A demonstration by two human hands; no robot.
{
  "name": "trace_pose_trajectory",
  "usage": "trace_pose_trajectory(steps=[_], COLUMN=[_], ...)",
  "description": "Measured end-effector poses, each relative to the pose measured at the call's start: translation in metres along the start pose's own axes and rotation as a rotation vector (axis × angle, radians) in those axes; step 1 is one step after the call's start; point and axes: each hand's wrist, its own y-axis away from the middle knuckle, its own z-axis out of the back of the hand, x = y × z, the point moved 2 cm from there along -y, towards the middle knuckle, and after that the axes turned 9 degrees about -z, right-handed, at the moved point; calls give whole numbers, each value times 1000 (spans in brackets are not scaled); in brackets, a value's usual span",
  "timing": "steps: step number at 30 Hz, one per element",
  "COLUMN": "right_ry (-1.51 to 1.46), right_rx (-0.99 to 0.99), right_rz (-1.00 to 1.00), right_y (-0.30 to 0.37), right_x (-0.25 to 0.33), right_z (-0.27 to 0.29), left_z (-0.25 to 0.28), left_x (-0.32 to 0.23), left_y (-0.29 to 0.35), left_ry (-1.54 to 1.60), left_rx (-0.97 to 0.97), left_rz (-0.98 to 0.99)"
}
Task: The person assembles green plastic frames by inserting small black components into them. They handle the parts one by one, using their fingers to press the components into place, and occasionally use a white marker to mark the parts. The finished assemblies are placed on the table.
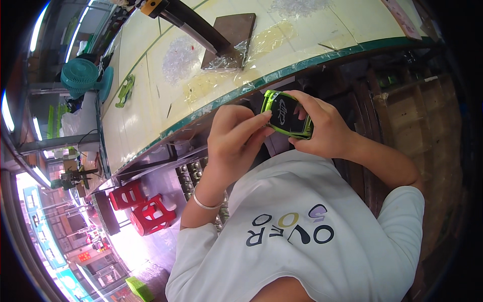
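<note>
A rounded, bright green frame with a glossy black panel [289, 115] is up in front of my chest, just off the table's edge. My right hand [327, 126] is closed around its right side, fingers on the far edge and thumb along the near edge. My left hand [232, 138] has thumb and forefinger pinched together at the frame's left edge. Its other fingers are curled in, and whatever is in the pinch is too small to make out. Light reflects off the black panel in pale squiggles.
The pale worktable [146, 105] has a green edge. On it lie a brown board [244, 38] under a dark machine arm [193, 25], clear film scraps [181, 60] and a green frame piece [126, 91]. A teal fan [80, 75] and red stools [151, 214] are at left.
</note>
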Motion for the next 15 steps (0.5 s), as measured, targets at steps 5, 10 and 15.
trace_pose_trajectory(steps=[5, 10, 15], right_ry=[-148, -75, 152], right_rx=[65, 50, -45], right_rz=[-168, -136, 15], right_y=[1, 1, -6], right_x=[-4, -8, 0], right_z=[-3, -6, -5], left_z=[-16, -20, -36], left_x=[-6, -3, 17], left_y=[10, 13, 33], left_ry=[-314, -176, 291], left_rx=[92, 66, -365], left_rz=[-138, -65, 332])
